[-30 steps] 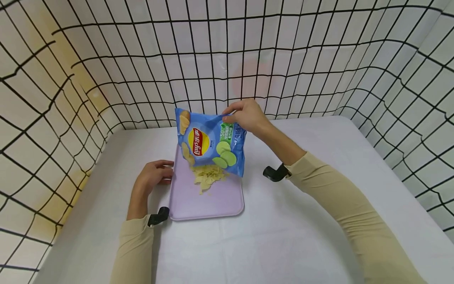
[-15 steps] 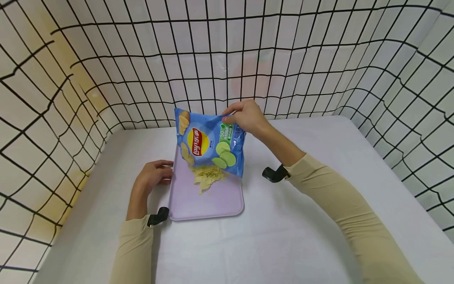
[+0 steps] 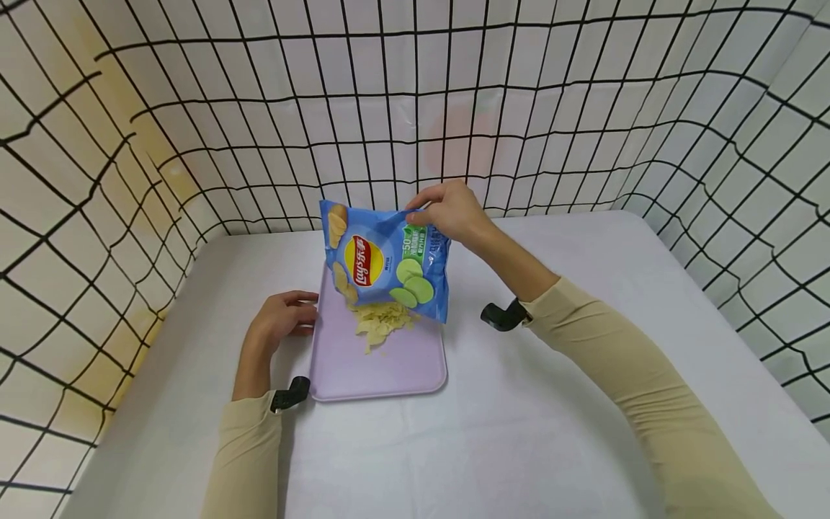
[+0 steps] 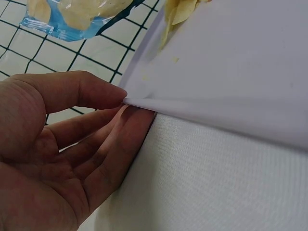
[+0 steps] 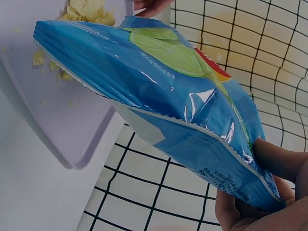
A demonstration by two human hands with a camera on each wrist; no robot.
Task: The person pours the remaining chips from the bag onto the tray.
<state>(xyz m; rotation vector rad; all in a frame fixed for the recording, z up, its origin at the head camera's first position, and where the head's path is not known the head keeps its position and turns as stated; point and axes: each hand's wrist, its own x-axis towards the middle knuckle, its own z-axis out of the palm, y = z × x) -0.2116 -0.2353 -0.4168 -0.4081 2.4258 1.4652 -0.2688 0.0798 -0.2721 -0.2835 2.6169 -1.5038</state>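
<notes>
Compared with the head frames of a second and half a second ago, you have hardly changed anything: the bag, the chips and both your hands keep practically the same places. Your right hand [image 3: 457,213] holds the blue chip bag [image 3: 382,252] by its upper edge, tilted over the far part of the lilac tray [image 3: 389,375]. The broken chips [image 3: 376,321] lie in a heap on the tray, partly hidden by the bag. Your left hand [image 3: 282,315] is at the tray's left rim, and the tray rests on the white desk [image 3: 551,447].

From the head you see mainly the backs of your hands. The left wrist view adds the grip underneath: your thumb and fingers come together on the tray's rim. The right wrist view shows your right fingers clamped on the bag, thumb on the printed front and other fingers behind, along with the crimped edge and the small print near it. It also brings out small crumbs [image 5: 38,57] scattered on the tray beside the heap. Only the head view takes in both your beige sleeves [image 3: 609,346].
</notes>
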